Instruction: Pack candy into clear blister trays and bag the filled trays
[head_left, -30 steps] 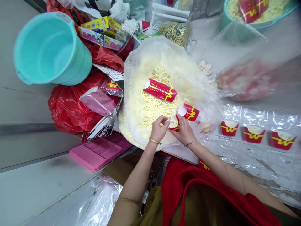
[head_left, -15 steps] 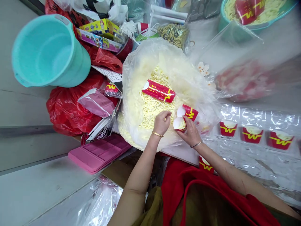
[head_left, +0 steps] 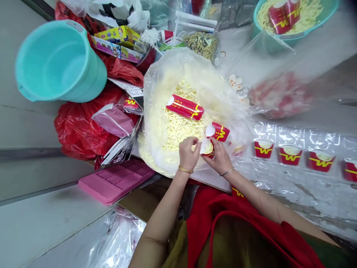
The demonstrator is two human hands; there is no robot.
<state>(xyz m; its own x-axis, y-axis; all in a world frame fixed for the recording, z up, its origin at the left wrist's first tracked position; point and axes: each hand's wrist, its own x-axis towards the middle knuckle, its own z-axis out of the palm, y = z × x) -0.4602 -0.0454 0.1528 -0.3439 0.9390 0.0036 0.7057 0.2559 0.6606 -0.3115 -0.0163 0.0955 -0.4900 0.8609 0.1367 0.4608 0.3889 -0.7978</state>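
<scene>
My right hand (head_left: 220, 158) grips a small red-and-white french fry carton (head_left: 206, 147) with pale fry-shaped pieces in its mouth. My left hand (head_left: 189, 152) is closed in a pinch close by the carton's left edge; whatever its fingertips hold is too small to make out. Under both hands spreads a large clear plastic bag (head_left: 152, 100), opened out around a heap of pale fry-shaped pieces (head_left: 178, 130). On the heap lies a long nested stack of red cartons (head_left: 185, 107). A shorter stack of cartons (head_left: 220, 131) rests just beyond my right fingers.
Filled cartons (head_left: 263, 149) sit in clear plastic pockets at right. A turquoise bucket (head_left: 61, 63) stands at left above red bags (head_left: 83, 126) and a pink tray (head_left: 117, 182). Far right are a turquoise basin (head_left: 295, 35) of pale pieces and a bag of pink-and-white items (head_left: 281, 95).
My left hand has moved in from the heap to the carton, its fingers now almost against it. My right hand still holds the carton. The whole view has shifted slightly.
</scene>
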